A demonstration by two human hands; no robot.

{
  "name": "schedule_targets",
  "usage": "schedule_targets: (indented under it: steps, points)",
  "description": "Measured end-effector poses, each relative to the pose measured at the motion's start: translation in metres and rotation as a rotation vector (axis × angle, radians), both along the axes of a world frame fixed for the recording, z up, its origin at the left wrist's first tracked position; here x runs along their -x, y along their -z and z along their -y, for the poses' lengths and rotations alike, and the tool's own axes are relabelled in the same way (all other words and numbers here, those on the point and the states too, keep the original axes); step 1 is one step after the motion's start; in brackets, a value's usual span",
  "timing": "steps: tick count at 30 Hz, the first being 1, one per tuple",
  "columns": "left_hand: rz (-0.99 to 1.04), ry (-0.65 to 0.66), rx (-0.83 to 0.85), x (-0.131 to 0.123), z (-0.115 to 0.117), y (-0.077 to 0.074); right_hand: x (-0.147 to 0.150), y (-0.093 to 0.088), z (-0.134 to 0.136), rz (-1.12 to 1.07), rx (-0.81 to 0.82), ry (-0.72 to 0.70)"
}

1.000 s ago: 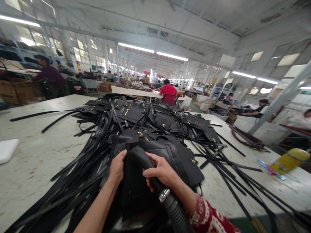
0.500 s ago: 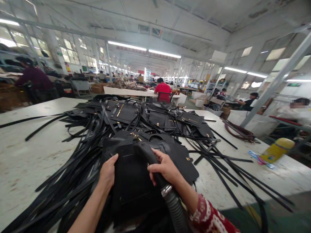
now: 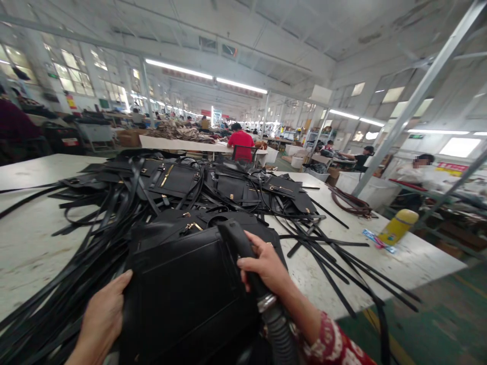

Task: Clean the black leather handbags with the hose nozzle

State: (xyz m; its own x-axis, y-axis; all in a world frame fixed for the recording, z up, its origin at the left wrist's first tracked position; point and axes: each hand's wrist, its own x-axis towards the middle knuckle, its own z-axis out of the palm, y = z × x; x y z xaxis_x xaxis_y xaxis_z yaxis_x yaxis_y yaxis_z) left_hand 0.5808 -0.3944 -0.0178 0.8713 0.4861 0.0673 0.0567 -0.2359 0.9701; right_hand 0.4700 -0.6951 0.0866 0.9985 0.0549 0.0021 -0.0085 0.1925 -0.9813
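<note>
My left hand (image 3: 102, 312) grips the left edge of a black leather bag (image 3: 190, 284), thumb on top and the other fingers hidden behind it. The bag is tilted up with a flat panel towards me. My right hand (image 3: 264, 263) is wrapped round a curved black hose nozzle (image 3: 238, 241), whose tip rests at or just over the bag's upper right edge; I cannot tell if they touch. A metal clamp (image 3: 266, 302) joins the nozzle to a ribbed hose (image 3: 280, 332). Just behind lies another black bag (image 3: 160, 223) with gold-coloured fittings.
Several black bags (image 3: 182, 180) with long straps (image 3: 335, 258) cover much of the white table (image 3: 422, 253). On the right stand a yellow bottle (image 3: 397, 228) and a coiled brown strap bundle (image 3: 352, 203). A person in red (image 3: 242, 139) sits beyond the table.
My left hand and the bag have moved left and nearer, and the bag's panel is tilted up more. The view has turned to the right. My right hand still holds the nozzle.
</note>
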Motion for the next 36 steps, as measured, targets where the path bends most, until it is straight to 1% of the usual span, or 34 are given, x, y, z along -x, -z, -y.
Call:
schedule_targets:
  steps: [1, 2, 3, 4, 5, 6, 7, 8, 9, 10, 11, 12, 14, 16, 18, 20, 22, 24, 26, 28, 30, 32, 34, 36]
  points:
    - [-0.030, -0.018, -0.049, 0.001, -0.008, -0.005, 0.006, -0.002, 0.017, -0.030, 0.058, -0.008]
    - [-0.034, -0.037, -0.144, 0.003, -0.012, -0.012, 0.012, -0.002, 0.031, -0.061, 0.111, -0.044]
    - [0.005, -0.052, -0.283, 0.006, -0.011, -0.020, 0.016, 0.000, 0.042, -0.093, 0.138, -0.077]
    - [0.098, -0.049, -0.450, 0.009, -0.004, -0.029, 0.019, 0.003, 0.048, -0.123, 0.153, -0.110]
    - [0.216, -0.016, -0.627, 0.013, 0.008, -0.036, 0.022, 0.006, 0.051, -0.149, 0.157, -0.138]
    - [0.348, 0.058, -0.766, 0.017, 0.024, -0.040, 0.023, 0.010, 0.052, -0.170, 0.156, -0.157]
    - [0.471, 0.180, -0.850, 0.021, 0.044, -0.041, 0.025, 0.013, 0.050, -0.185, 0.156, -0.163]
    - [0.549, 0.349, -0.938, 0.025, 0.064, -0.038, 0.026, 0.015, 0.047, -0.193, 0.161, -0.159]
    - [0.576, 0.488, -1.031, 0.029, 0.084, -0.031, 0.027, 0.016, 0.044, -0.193, 0.174, -0.151]
    - [0.584, 0.568, -1.103, 0.033, 0.101, -0.022, 0.029, 0.015, 0.041, -0.191, 0.193, -0.145]
    - [0.582, 0.578, -1.138, 0.036, 0.115, -0.011, 0.030, 0.014, 0.038, -0.190, 0.214, -0.145]
    - [0.568, 0.560, -1.157, 0.039, 0.124, 0.000, 0.031, 0.013, 0.036, -0.196, 0.235, -0.156]
    - [0.546, 0.479, -1.142, 0.041, 0.132, 0.019, 0.027, 0.011, 0.030, -0.218, 0.276, -0.202]
    - [0.539, 0.440, -1.124, 0.041, 0.130, 0.028, 0.015, 0.013, 0.021, -0.229, 0.312, -0.237]
    - [0.550, 0.432, -1.114, 0.039, 0.127, 0.030, -0.005, 0.016, 0.011, -0.205, 0.343, -0.221]
    - [0.554, 0.429, -1.106, 0.038, 0.125, 0.029, -0.023, 0.020, 0.001, -0.167, 0.365, -0.167]
    - [0.546, 0.422, -1.099, 0.039, 0.125, 0.027, -0.031, 0.020, -0.004, -0.142, 0.375, -0.134]
    - [0.529, 0.417, -1.101, 0.041, 0.126, 0.027, -0.025, 0.019, -0.002, -0.153, 0.380, -0.148]
    - [0.517, 0.419, -1.107, 0.043, 0.127, 0.028, -0.010, 0.017, 0.003, -0.196, 0.374, -0.177]
    - [0.510, 0.429, -1.106, 0.044, 0.127, 0.028, 0.002, 0.017, 0.008, -0.226, 0.358, -0.177]
    - [0.506, 0.439, -1.097, 0.043, 0.127, 0.029, 0.003, 0.018, 0.008, -0.220, 0.328, -0.155]
    - [0.506, 0.438, -1.082, 0.043, 0.127, 0.030, -0.012, 0.019, 0.003, -0.204, 0.307, -0.126]
    - [0.516, 0.426, -1.070, 0.042, 0.127, 0.031, -0.038, 0.018, -0.003, -0.204, 0.315, -0.111]
    - [0.534, 0.409, -1.061, 0.042, 0.126, 0.034, -0.064, 0.013, -0.009, -0.199, 0.345, -0.100]
